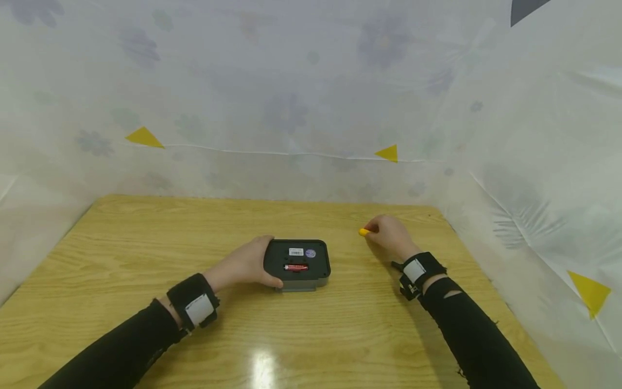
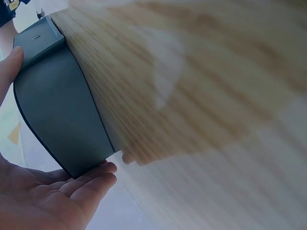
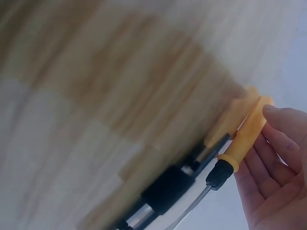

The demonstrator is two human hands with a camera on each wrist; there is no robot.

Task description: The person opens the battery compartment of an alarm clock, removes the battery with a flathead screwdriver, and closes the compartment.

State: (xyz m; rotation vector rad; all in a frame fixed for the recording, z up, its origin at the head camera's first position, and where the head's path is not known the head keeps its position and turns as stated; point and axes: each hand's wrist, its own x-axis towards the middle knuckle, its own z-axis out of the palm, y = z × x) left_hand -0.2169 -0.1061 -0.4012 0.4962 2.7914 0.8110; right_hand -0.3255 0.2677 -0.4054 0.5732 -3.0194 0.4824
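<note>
A dark grey, round-cornered battery device (image 1: 311, 275) lies on the wooden table with its black back facing up. In that back, a red battery (image 1: 296, 267) sits in an uncovered slot near a white label and a round sticker. My left hand (image 1: 250, 262) grips the device by its left end, thumb on the near side and fingers around the far side. Off to the right, my right hand (image 1: 390, 235) holds a screwdriver (image 3: 247, 139) by its yellow handle, close over the table. Its black collar and metal shaft show in the right wrist view; the tip is out of frame.
The wooden table (image 1: 194, 227) has a shiny surface that reflects light near its front. Behind and to the right hang pale flowered sheets (image 1: 291, 81) with yellow triangles on them. Both wrists wear black straps (image 1: 194, 302).
</note>
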